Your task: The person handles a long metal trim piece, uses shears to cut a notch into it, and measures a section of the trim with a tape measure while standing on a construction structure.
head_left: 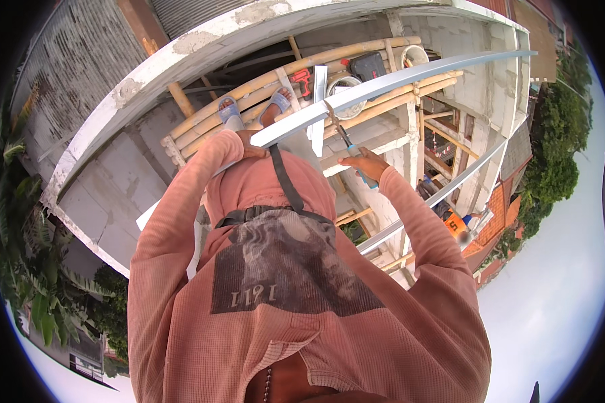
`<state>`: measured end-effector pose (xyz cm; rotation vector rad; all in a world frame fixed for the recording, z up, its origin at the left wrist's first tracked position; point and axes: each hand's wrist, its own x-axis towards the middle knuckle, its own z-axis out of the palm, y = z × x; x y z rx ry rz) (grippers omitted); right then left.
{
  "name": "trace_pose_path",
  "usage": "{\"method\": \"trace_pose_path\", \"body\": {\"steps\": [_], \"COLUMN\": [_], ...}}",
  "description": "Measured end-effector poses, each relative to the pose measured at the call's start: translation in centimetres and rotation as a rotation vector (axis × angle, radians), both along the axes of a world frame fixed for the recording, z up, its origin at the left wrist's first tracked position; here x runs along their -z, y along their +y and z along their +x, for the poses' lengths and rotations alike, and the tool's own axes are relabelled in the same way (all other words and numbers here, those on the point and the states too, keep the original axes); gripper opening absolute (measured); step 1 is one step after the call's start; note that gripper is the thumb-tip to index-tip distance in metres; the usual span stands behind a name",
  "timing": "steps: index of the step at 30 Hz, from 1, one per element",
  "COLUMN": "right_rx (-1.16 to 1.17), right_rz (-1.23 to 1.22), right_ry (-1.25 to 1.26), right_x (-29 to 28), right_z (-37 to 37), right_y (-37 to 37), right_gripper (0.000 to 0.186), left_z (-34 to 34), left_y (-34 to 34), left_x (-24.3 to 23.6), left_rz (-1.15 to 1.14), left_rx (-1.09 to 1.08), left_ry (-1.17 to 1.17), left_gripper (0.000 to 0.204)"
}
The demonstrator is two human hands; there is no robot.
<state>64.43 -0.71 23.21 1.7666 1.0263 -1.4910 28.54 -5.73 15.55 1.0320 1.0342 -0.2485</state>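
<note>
the left hand (251, 145) has its grip closed around a long silver metal bar (383, 82) stretching across above the bamboo platform (328, 56), while the right hand (368, 163) grips blue-handled snips (343, 134) whose head overlaps the bar's edge, with a shorter metal strip (320, 82) showing beneath.

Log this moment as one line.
left hand: holds beam | right hand: holds snips | snips: at beam's edge | below: red drill, black case
</note>
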Motion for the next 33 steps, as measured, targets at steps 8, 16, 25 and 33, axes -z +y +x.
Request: {"method": "trace_pose_path", "body": {"steps": [8,16,25,33], "right_rx": [-0.071,0.057,-0.386,0.162], "right_rz": [-0.065,0.014,0.254,-0.309], "right_ry": [-0.039,-0.01,0.138,-0.175], "right_x": [2.6,3.3,5.5,0.1], "right_z": [2.9,3.0,6.4,0.8], "right_y": [-0.6,-2.9,-4.6,2.0], "right_gripper": [0.054,0.033,0.022,0.041], "left_z": [1.7,1.7,1.5,1.5], "left_y": [-4.2,-4.9,-3.0,-3.2], "left_x": [6.8,6.8,3.3,4.0], "left_rz": [0.01,0.072,0.052,0.027], "left_rx": [-0.001,-0.068,-0.049,-0.133], "left_ry": [0.084,-0.023,-0.004,-0.115], "left_gripper": [0.074,0.076,0.073,0.074]}}
